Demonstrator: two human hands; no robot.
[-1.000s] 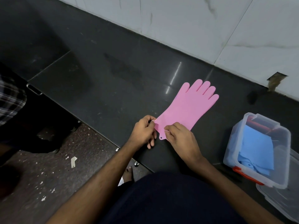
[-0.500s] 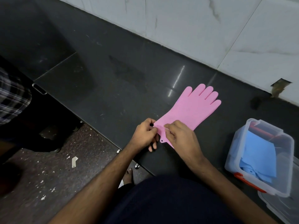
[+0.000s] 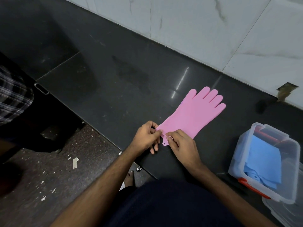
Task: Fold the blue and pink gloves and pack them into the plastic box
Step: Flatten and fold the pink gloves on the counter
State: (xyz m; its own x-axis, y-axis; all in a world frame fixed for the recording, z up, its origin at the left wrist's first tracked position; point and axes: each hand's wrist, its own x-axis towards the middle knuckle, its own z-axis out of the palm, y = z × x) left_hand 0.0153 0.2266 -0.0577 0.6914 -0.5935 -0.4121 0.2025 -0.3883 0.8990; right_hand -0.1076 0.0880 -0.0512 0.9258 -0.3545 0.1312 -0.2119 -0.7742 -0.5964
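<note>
A checked cloth (image 3: 13, 94) shows at the far left, beyond the counter's (image 3: 114, 82) front edge, above a speckled floor (image 3: 49, 177) with a scrap of paper (image 3: 75, 162) on it. On the dark counter, near its front edge, the left hand (image 3: 145, 138) pinches the left corner of the pink glove's (image 3: 195, 115) cuff, fingers curled. Just beside it the right hand (image 3: 182, 145) pinches the cuff's right part, next to the small tab with a hole. The glove lies flat, fingers spread toward the tiled wall (image 3: 213, 30) along the counter's back edge. At the counter's right end stands the open box (image 3: 236, 164), with the folded blue glove (image 3: 260, 163) inside and an orange clip on its near rim. A clear lid (image 3: 282, 208) lies just beside the box, at the front right.
</note>
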